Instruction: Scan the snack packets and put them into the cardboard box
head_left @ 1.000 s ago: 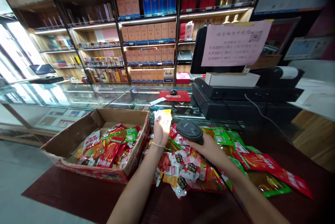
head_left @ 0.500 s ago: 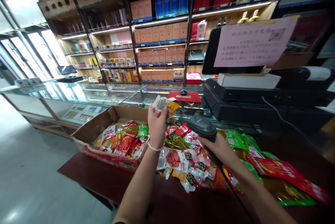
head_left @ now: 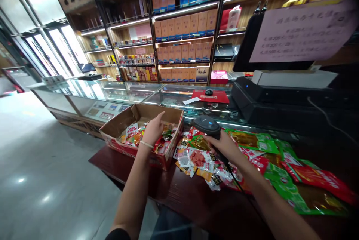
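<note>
Now, left hand (head_left: 153, 131) hovers over the open cardboard box (head_left: 153, 112) at the tabletop's (head_left: 179, 195) left end, fingers loosely spread and extended forward, nothing held; fingertips just above the snack packets (head_left: 131, 136) filling the box. Right hand (head_left: 226, 147) sits near the tabletop's middle, fingers wrapped tight around the handle of a black barcode scanner (head_left: 206, 125), its head raised and facing toward the box. Beneath and around that hand lies a loose heap of small packets (head_left: 196, 157), touching the box's right wall. Green packets (head_left: 260, 144) and long red ones (head_left: 319, 178) spread toward the right edge. Black till (head_left: 280, 100) stands behind, at the far edge.
</note>
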Demonstrator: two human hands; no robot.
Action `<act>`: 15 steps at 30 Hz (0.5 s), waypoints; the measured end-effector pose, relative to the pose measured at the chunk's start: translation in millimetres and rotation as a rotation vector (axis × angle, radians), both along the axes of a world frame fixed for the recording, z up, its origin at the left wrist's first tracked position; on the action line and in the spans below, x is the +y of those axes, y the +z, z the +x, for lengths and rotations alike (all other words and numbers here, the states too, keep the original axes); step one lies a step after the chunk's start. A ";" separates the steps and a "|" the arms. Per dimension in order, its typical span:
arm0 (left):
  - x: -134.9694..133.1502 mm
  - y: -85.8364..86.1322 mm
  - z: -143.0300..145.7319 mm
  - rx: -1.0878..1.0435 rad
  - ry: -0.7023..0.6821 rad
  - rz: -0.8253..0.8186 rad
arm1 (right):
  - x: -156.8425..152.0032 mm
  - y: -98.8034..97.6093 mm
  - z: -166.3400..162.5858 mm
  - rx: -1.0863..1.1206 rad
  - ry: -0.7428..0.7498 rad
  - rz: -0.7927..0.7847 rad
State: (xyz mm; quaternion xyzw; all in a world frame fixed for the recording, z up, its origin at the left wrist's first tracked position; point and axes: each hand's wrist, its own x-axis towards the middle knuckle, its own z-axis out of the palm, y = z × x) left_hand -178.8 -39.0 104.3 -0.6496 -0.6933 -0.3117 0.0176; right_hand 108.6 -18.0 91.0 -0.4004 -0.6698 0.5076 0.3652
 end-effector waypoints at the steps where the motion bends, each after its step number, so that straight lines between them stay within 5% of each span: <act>1: 0.3 -0.5 2.4 -0.016 -0.023 0.007 | -0.2 1.1 1.2 -0.001 0.001 0.002; 10: -0.1 16.9 78.4 -0.051 -0.248 0.152 | 8.0 -2.2 60.3 0.024 -0.178 -0.021; 15: 23.7 1.3 143.5 -0.073 -0.449 0.117 | 9.7 -7.8 108.1 0.076 -0.308 -0.060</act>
